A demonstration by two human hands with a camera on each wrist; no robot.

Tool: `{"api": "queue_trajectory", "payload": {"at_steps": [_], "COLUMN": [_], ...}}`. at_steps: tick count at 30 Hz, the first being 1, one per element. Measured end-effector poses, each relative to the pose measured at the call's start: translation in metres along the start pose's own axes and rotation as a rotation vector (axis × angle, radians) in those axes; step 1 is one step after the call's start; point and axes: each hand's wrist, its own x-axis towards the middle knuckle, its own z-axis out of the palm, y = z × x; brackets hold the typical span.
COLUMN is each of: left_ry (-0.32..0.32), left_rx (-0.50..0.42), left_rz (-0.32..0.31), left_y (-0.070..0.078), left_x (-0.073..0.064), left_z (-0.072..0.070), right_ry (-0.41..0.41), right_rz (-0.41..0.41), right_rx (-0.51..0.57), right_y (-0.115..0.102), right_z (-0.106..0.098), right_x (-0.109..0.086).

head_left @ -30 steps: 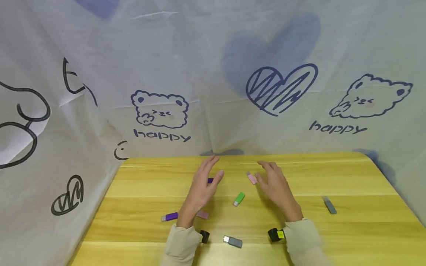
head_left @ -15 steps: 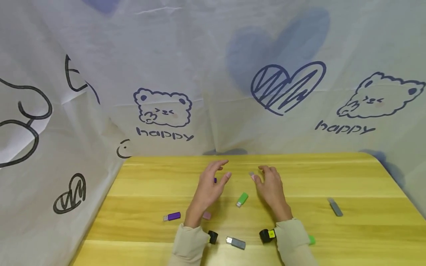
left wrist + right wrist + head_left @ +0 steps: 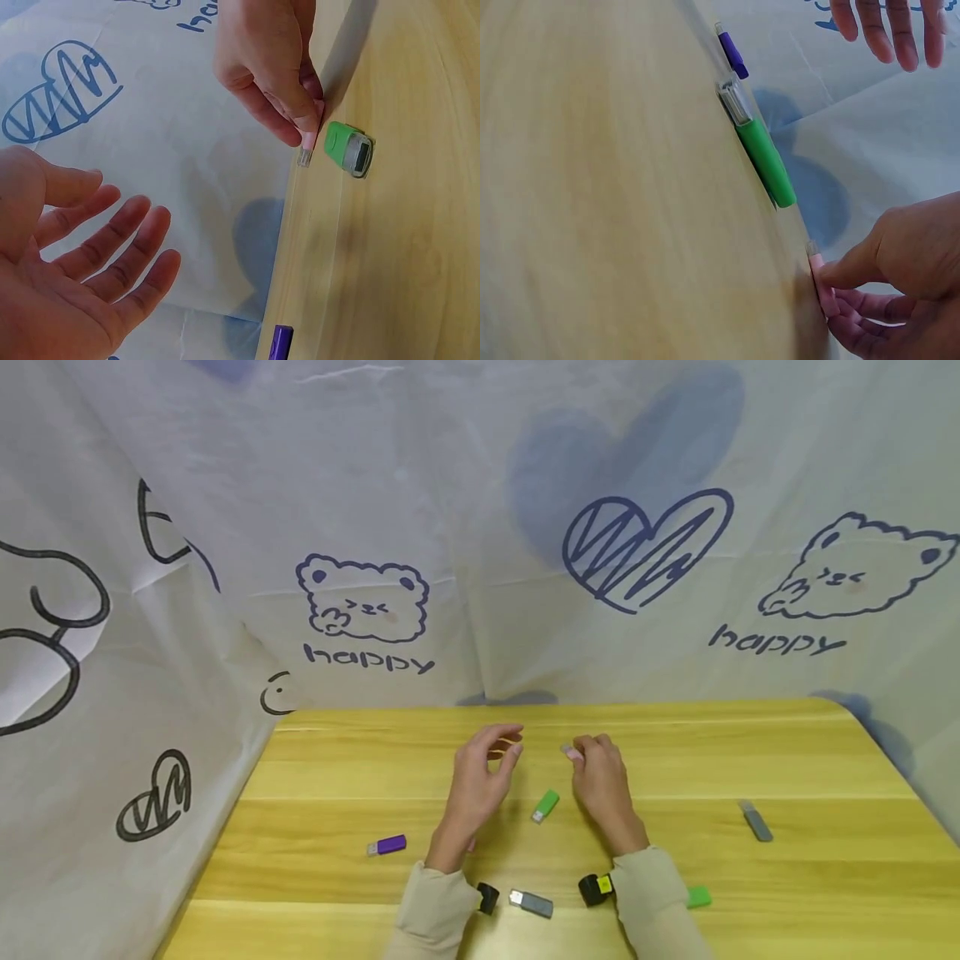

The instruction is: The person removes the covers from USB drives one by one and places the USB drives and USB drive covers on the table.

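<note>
My right hand (image 3: pixel 603 781) pinches a pink USB stick (image 3: pixel 572 752) between thumb and fingers near the back of the table. In the right wrist view the stick (image 3: pixel 823 289) shows its clear-capped plug end beyond the thumb. My left hand (image 3: pixel 480 777) is held above the table to the left, fingers loosely spread, holding nothing. Between the hands and nearer to me lies a green USB stick (image 3: pixel 546 806). A purple USB stick (image 3: pixel 732 52) at the back is hidden by the left hand in the head view.
Another purple USB stick (image 3: pixel 387 845) lies left of the left wrist, and a second pink one (image 3: pixel 472 845) is mostly hidden behind it. Grey sticks lie in front (image 3: pixel 531 903) and at right (image 3: pixel 756 822). Another green stick (image 3: pixel 699 897) is beside the right sleeve. Drawn-on cloth (image 3: pixel 495 610) hangs behind.
My right hand has come down onto the pink USB stick and now pinches it, turning it slightly. The left hand has shifted a little to the right, its fingers bending more.
</note>
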Motion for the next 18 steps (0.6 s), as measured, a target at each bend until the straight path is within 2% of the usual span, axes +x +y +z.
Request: {"api": "queue_trajectory", "payload": {"at_steps": [8, 13, 18], "left_ry": [-0.001, -0.003, 0.012], "left_rx": [-0.02, -0.034, -0.075], "left_rz": [-0.004, -0.025, -0.051], "left_y": [0.002, 0.002, 0.006], "left_x": [-0.001, -0.001, -0.001], "left_z": [0.003, 0.003, 0.002], "right_ry": [-0.029, -0.052, -0.032], "right_rz": [-0.004, 0.013, -0.068], "right_rx": [0.011, 0.11, 0.212], "right_y": [0.0, -0.007, -0.019], "right_z": [-0.009, -0.02, -0.037], "right_x": [-0.001, -0.001, 0.001]}}
